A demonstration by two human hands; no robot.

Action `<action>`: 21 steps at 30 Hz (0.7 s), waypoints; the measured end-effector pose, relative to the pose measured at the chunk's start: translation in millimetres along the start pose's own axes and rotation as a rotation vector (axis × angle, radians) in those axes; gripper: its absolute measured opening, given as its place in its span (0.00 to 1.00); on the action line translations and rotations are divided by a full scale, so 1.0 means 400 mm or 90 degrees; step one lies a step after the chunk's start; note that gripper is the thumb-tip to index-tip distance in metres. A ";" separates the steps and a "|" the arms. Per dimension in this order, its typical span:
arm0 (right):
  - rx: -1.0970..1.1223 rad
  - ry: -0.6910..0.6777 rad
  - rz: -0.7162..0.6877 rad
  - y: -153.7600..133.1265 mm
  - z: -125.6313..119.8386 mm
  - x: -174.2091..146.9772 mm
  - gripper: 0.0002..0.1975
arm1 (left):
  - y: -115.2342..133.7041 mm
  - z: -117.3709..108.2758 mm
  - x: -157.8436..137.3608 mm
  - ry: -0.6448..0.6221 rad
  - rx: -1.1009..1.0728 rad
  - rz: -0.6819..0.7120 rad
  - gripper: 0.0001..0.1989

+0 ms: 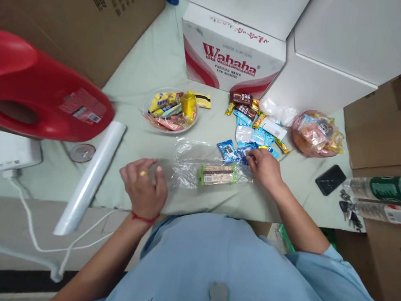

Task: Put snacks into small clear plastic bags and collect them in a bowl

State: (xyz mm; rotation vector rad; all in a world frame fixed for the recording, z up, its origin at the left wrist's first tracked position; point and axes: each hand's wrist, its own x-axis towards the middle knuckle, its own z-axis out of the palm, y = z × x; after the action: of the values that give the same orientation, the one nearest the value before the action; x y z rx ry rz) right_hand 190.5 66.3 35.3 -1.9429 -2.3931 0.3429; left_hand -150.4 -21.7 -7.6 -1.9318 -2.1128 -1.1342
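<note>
A clear plastic bag (185, 168) lies flat on the cloth-covered table between my hands. On it, or inside it, rests a bar-shaped snack in a green-edged wrapper (217, 175); which of the two I cannot tell. My right hand (266, 170) has its thumb and fingers closed at the edge of a dark blue snack packet (244, 153). Beside that is another blue packet (227, 150). Left of the bag, my left hand (144, 187) rests palm down with thumb and fingers apart, and no object shows in it.
Behind are a bowl of snacks (167, 129), a loose pile of wrapped snacks (255, 127) and a pink bowl (298, 143). A Wahaha box (230, 59) stands at the back. At left are a red jug (47, 79) and a white roll (91, 178); at right, a black phone-like object (330, 180), keys and bottles.
</note>
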 end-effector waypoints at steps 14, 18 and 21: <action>0.029 -0.231 -0.238 -0.190 0.038 0.256 0.15 | 0.136 0.131 -0.038 -0.423 0.019 0.305 0.23; 0.081 -0.203 -0.348 -0.182 -0.008 0.179 0.12 | 0.138 0.132 -0.051 -0.425 0.011 0.278 0.23; 0.039 -0.203 -0.421 -0.170 0.006 0.068 0.14 | 0.129 0.139 -0.058 -0.396 -0.019 0.259 0.20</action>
State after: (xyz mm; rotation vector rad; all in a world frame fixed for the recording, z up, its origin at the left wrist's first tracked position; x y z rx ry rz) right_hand 118.8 79.2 43.2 -1.0282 -2.9864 0.7027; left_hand -76.6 -14.0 -35.7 -2.8266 -1.7612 -0.5306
